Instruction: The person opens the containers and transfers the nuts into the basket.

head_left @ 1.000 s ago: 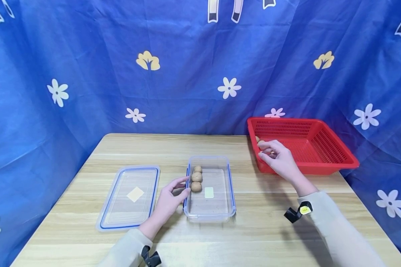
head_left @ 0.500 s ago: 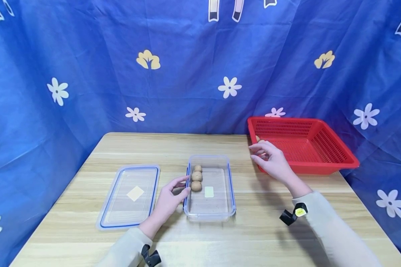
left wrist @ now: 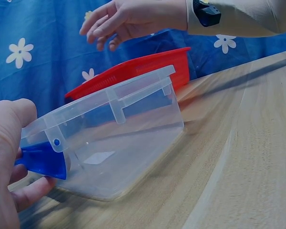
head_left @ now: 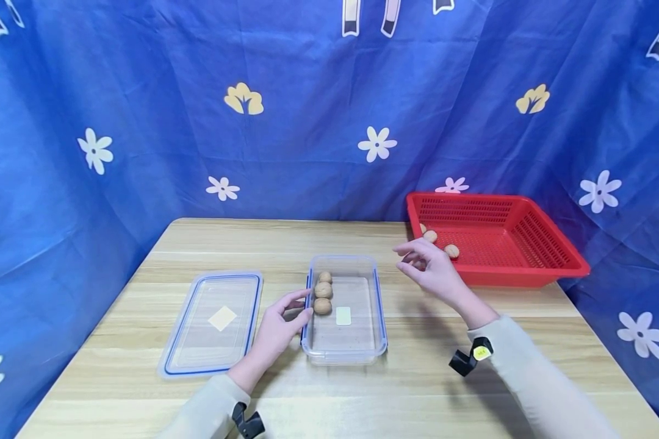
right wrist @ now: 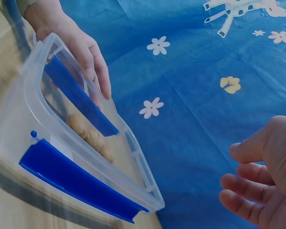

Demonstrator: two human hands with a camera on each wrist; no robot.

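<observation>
Walnuts (head_left: 323, 291) lie in a row along the left wall of the clear container (head_left: 343, 358), which the left grip (head_left: 277, 329) clasps at that wall, apparently to steady it. Beyond, the right grip (head_left: 431, 268) is released, fingers loosely bent, no walnut visible. Near the surface's (head_left: 384, 402) far right corner, the red basket (head_left: 527, 275) retains further nuts (head_left: 451, 251) by its left and near walls, presumably for easy reach.

Right grip (head_left: 432, 272): palm hidden in head view. Rear walnut (head_left: 423, 228) partly hidden by red basket (head_left: 518, 277).
</observation>
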